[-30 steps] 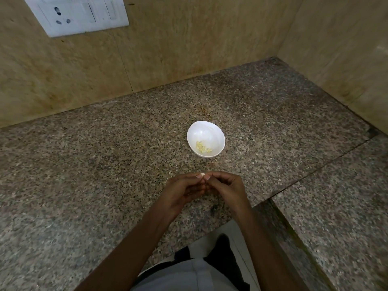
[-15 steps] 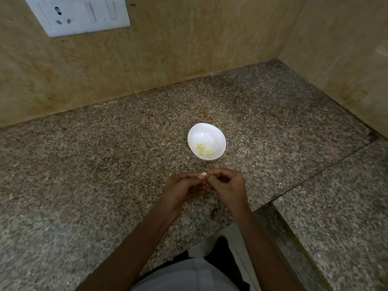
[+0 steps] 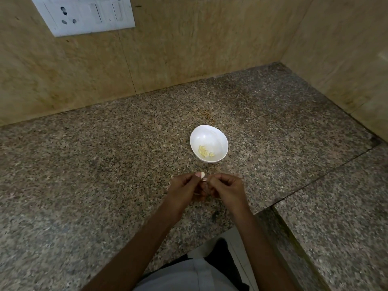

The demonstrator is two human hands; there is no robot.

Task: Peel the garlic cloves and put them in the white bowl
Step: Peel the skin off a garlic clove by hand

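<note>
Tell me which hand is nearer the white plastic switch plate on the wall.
Left. The left hand, pinching the small pale garlic clove, is below and right of the white plastic switch plate; the right hand is farther right, beside the left one.

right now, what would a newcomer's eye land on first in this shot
The white bowl stands out most, bright against the speckled granite counter near the middle, with a few peeled cloves lying in its bottom. Just in front of it, the left hand and right hand meet above the counter, pinching a pale garlic clove between their fingertips. A white switch plate sits on the wall at upper left.
</note>
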